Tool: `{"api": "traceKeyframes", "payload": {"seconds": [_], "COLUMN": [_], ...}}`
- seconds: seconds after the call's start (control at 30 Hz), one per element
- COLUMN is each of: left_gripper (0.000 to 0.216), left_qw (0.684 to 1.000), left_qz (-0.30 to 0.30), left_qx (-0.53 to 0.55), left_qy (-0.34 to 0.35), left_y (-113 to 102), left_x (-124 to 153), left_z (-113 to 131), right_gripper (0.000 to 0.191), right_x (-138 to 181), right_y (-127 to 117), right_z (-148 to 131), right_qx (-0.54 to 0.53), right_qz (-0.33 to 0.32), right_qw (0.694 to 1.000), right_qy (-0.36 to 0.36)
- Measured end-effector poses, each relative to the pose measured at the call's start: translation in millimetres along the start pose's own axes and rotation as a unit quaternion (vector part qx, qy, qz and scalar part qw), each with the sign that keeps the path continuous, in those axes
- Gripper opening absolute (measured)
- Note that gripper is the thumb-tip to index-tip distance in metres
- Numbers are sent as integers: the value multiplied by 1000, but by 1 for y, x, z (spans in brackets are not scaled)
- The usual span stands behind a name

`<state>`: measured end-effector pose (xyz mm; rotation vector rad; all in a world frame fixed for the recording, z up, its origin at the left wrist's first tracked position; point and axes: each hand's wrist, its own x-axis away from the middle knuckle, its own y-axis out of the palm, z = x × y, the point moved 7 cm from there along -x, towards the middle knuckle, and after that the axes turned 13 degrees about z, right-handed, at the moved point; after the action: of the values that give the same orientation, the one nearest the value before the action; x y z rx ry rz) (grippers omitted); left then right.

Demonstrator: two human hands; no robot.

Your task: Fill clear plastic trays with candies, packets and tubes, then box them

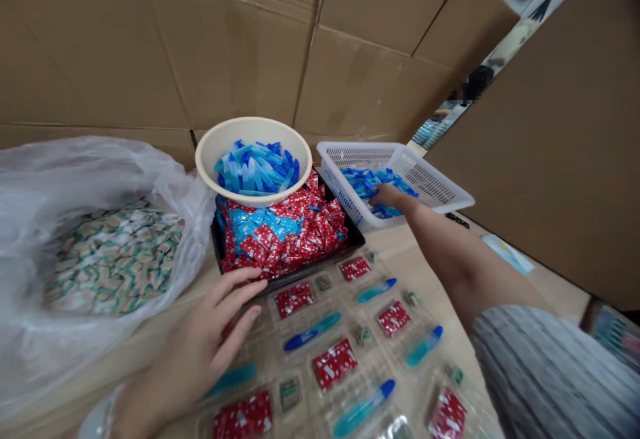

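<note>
My right hand (390,196) reaches into a white slotted plastic basket (430,189), its fingers among slim blue plastic pieces (363,179). Its fingertips are partly hidden, so I cannot tell whether they grip a piece. My left hand (200,336) is open, fingers stretched and thumb apart, over the left side of a clear plastic tray sheet (327,322). The sheet's compartments hold red printed packets (335,364), slim pieces shading from light to dark blue (313,331) and small green-and-tan packets (289,394). Part of the sheet lies behind my left hand.
A cream bowl (205,162) of blue pieces sits on a black tray (295,278) heaped with red and blue packets. At left, a clear plastic bag (30,226) holds many green-and-tan packets (117,259). Cardboard (240,46) walls off the back; another brown panel (550,126) stands right.
</note>
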<state>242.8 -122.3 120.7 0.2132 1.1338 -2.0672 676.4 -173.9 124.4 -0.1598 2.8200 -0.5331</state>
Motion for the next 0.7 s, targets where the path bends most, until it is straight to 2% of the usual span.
{"api": "traceKeyframes", "payload": {"seconds": [0.1,0.2,0.23,0.3,0.37,0.43,0.5,0.6,0.7], "left_gripper": [28,25,26,37,42,35,22,11,16], "left_qw": [995,976,964,921,867,823,801,803,834], "left_qz": [3,14,21,34,-30,-125,-190,-210,-194], "left_qx": [95,206,250,350,440,477,468,413,342], "left_qy": [-34,-69,-90,-165,-234,-281,-321,-375,-387], "left_y": [11,35,44,64,88,103,99,60,7], "left_x": [-36,-89,-105,-128,-129,-103,-60,13,70], "left_z": [20,51,61,75,85,86,75,49,33], "right_gripper": [14,11,12,12,9,8,11,14,12], "right_x": [-16,-11,1,44,108,174,237,324,396], "right_y": [-8,-24,-26,-21,-13,-10,-9,-6,0], "right_z": [-11,-43,-54,-69,-73,-67,-57,-45,-45], "right_qx": [-21,-80,-108,-172,-236,-292,-332,-361,-376], "right_qz": [-77,-118,-145,-228,-294,-290,-265,-262,-275], "right_qw": [995,985,977,943,894,864,846,802,745], "right_qy": [62,94,110,169,242,290,322,396,477]}}
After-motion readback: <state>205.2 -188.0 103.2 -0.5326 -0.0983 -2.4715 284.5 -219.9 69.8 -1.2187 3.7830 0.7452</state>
